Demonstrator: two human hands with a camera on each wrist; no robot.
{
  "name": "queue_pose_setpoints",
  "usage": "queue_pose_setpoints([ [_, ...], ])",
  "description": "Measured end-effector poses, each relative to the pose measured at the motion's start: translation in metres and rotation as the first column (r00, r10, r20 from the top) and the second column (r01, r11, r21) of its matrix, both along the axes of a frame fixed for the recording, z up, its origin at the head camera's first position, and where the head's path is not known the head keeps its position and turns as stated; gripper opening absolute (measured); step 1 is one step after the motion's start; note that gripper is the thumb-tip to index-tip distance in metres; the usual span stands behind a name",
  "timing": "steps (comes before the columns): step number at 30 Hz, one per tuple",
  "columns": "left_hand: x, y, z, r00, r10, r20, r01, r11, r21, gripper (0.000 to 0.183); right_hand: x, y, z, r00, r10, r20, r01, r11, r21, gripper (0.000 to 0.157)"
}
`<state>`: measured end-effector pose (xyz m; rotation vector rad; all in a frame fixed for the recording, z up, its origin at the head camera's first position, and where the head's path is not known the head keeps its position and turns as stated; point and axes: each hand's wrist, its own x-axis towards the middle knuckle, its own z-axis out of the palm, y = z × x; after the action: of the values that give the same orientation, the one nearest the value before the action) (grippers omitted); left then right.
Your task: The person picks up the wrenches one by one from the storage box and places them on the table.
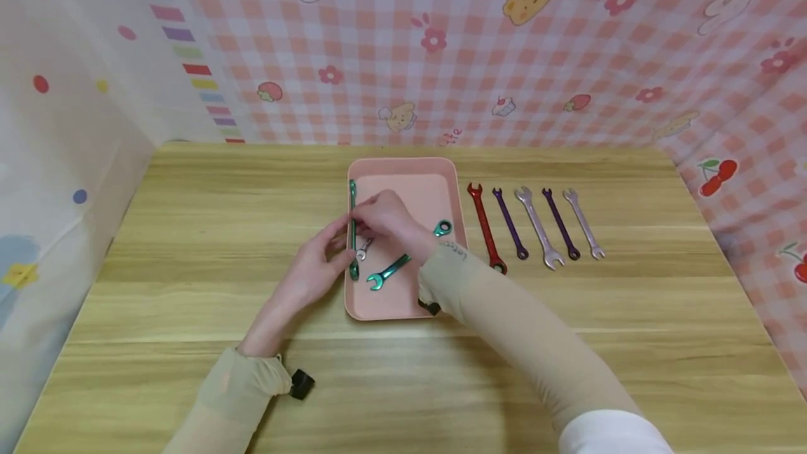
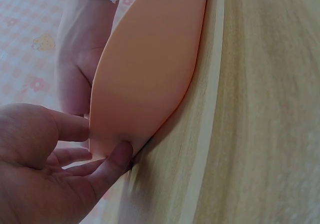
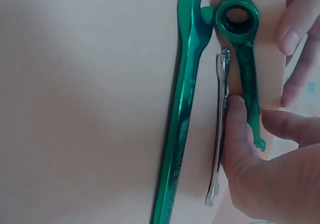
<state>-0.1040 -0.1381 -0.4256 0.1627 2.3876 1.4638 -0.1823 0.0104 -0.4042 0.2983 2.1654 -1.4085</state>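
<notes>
A pink tray (image 1: 416,184) lies on the wooden table. My left hand (image 1: 309,268) pinches its left wall; the thumb (image 2: 117,159) presses the outer side and the fingers reach over the rim. Inside, my right hand (image 1: 387,216) pinches a green ratchet wrench (image 3: 246,68) between thumb and finger, along that same wall. A small silver wrench (image 3: 217,139) lies close beside those fingers, partly hidden by the hand in the head view. Another green wrench (image 1: 394,270) lies slanted on the tray floor, its middle under the right wrist.
Right of the tray, several wrenches stand in a row: a red one (image 1: 484,226), a purple one (image 1: 509,224), a silver one (image 1: 537,225), another purple one (image 1: 560,223) and a thin silver one (image 1: 583,223). Behind the table hangs a pink checked cloth (image 1: 378,54).
</notes>
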Motion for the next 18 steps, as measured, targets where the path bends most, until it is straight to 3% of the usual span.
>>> queue_pose_setpoints([
  [3,-0.0002,-0.0003,-0.0001,1.000,0.001,0.001,-0.001,1.000,0.004,0.067,0.0018,0.0014,0.0017,0.999,-0.031,0.039,0.034,0.996,-0.081,0.035],
  [7,-0.0004,-0.0006,-0.0001,1.000,0.002,0.004,-0.002,1.000,-0.003,0.066,0.0035,0.0026,0.0037,0.999,-0.022,0.031,0.023,0.998,-0.062,0.040],
  [18,-0.0001,0.0002,-0.0002,1.000,0.009,-0.008,-0.009,1.000,0.018,0.065,0.0021,0.0015,0.0019,0.995,-0.096,0.009,0.097,0.987,-0.126,0.029],
])
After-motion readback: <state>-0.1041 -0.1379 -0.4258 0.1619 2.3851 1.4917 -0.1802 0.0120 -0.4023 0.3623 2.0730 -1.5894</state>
